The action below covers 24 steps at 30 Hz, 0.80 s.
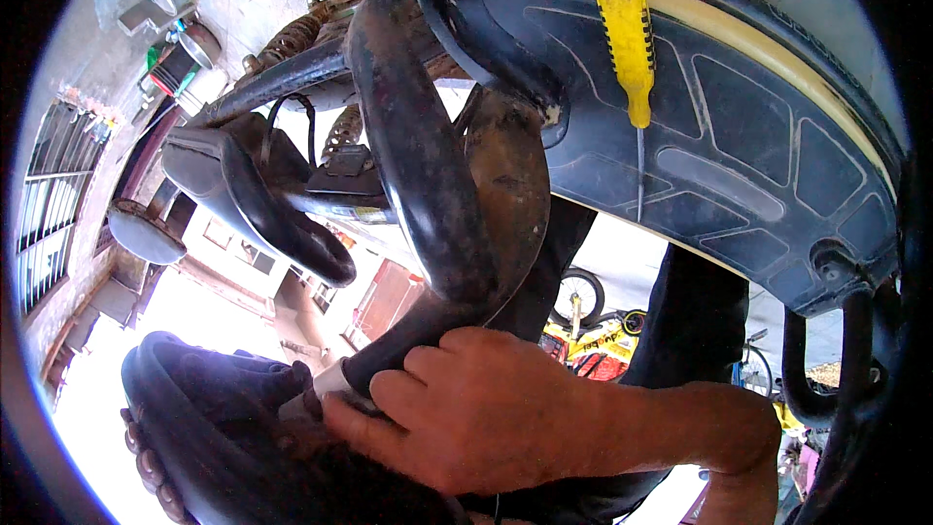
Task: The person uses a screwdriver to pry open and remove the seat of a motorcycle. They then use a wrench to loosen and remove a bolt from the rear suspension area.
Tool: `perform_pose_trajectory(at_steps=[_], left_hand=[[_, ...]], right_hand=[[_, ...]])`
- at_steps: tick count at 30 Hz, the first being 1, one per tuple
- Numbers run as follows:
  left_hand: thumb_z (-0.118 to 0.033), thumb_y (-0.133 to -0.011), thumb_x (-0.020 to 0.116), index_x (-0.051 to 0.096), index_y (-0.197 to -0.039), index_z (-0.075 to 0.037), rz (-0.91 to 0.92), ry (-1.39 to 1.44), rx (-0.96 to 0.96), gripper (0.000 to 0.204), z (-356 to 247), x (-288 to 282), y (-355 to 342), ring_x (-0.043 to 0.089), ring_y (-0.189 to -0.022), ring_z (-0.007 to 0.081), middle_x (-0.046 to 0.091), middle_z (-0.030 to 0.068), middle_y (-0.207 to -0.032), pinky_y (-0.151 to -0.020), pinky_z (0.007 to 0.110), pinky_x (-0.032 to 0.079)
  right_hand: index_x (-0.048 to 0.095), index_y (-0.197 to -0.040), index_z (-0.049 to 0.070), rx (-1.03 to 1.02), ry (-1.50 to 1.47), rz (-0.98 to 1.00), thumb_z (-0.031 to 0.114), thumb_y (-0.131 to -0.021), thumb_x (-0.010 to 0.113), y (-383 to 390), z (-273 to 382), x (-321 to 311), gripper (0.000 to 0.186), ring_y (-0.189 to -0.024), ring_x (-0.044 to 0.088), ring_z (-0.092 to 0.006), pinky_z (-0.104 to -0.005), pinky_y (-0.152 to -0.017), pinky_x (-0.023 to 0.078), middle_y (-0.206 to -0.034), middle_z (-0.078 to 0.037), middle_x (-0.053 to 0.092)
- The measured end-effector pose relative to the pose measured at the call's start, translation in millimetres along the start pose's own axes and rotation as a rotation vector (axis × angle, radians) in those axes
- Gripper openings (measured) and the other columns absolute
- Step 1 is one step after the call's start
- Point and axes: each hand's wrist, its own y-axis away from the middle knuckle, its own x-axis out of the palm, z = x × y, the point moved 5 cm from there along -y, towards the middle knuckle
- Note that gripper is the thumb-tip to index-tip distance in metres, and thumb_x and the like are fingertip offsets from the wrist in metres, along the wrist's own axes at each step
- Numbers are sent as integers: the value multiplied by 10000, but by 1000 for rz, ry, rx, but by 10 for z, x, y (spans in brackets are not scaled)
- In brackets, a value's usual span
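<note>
My right hand (pixel 486 408) comes in from the lower right with its fingers curled. They press round the lower end of a thick black tube (pixel 398 335), where a pale grey collar (pixel 332 384) shows; the fingertips are partly hidden. Below and left of that hand is a dark rounded piece (pixel 194 418) with several brown bead-like knobs on its edge. My left hand cannot be made out in the dark area there. Above lies a large dark ribbed panel (pixel 724 190) with a cream edge. A yellow-handled screwdriver (pixel 627 53) rests on it.
Bent black frame tubes (pixel 413 156) and coil springs (pixel 292 39) stand above and left of my hand. A round mirror-like disc (pixel 146 231) sticks out at the left. Behind are a yellow bicycle (pixel 593 340), dark trouser legs (pixel 690 321) and a barred window (pixel 58 194).
</note>
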Motion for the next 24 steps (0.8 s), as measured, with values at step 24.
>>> perform_pose_trajectory(at_steps=[24], left_hand=[[-452, -948, 370, 486, -1290, -7, -17, 53, 30, 573, 147, 23, -31, 493, -1203, 374, 520, 217, -1288, -1031, 534, 344]], right_hand=[[603, -1214, 39, 103, -32, -33, 124, -811, 594, -56, 113, -119, 412, -590, 536, -127, -274, -470, 399, -705, -25, 499]])
